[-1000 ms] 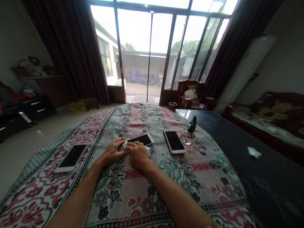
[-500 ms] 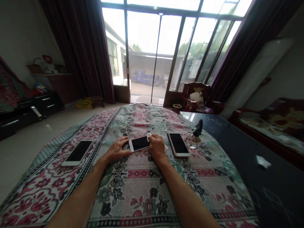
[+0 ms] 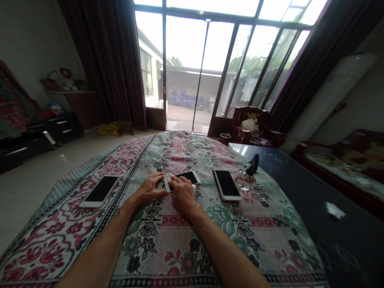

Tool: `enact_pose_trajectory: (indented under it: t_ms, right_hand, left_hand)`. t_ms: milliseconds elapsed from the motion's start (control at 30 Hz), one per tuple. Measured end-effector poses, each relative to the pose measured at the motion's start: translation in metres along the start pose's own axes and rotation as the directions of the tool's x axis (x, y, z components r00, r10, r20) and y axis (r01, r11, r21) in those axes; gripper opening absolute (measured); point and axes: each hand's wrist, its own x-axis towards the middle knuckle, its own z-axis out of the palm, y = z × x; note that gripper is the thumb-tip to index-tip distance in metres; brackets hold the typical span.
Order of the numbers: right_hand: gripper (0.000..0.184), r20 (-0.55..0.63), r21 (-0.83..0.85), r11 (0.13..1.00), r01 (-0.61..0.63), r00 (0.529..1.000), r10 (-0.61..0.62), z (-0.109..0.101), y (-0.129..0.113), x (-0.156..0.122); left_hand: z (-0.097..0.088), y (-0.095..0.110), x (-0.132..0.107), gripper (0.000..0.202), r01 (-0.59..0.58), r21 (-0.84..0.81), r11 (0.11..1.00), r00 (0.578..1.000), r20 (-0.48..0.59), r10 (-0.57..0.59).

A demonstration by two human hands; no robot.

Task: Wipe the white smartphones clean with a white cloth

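My left hand and my right hand meet over a white smartphone lying on a floral bedspread. The left fingertips press the phone's near left end. My right hand lies across its middle, and a white cloth pokes out beneath that palm. Two other white smartphones lie face up: one left of my hands, one to their right. Beyond that one stands a small glass dish with a black figurine.
A dark glossy tabletop runs along the bedspread's right side, with a crumpled white tissue on it. A red armchair stands by the glass doors. Low black drawers line the left wall.
My right hand has slid left from the phone's right end onto its middle, carrying the cloth across. The phone has turned slightly, and the whole view has shifted a little.
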Motion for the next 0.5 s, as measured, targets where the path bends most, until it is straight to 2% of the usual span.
enact_pose_trajectory:
  t_ms: [100, 200, 333, 500]
  right_hand:
    - [0.03, -0.021, 0.042, 0.997, 0.061, 0.998, -0.06, 0.002, -0.005, -0.001]
    - [0.028, -0.035, 0.044, 0.998, 0.033, 0.999, -0.031, 0.002, -0.002, 0.0]
    - [0.034, -0.094, -0.027, 0.99, -0.137, 0.987, 0.134, 0.0, 0.019, 0.004]
    - [0.041, -0.184, -0.07, 0.921, -0.384, 0.912, 0.367, -0.003, 0.054, 0.006]
  left_hand:
    - [-0.001, 0.002, -0.001, 0.063, 0.0, 0.006, 1.0, 1.0, -0.015, 0.0]
    - [-0.002, 0.003, -0.001, 0.067, 0.016, 0.018, 1.0, 1.0, -0.008, -0.016]
    - [-0.003, 0.004, 0.0, 0.065, 0.011, 0.011, 1.0, 1.0, 0.016, -0.012]
    - [-0.003, 0.003, 0.0, 0.061, 0.019, 0.003, 1.0, 0.999, 0.034, -0.019]
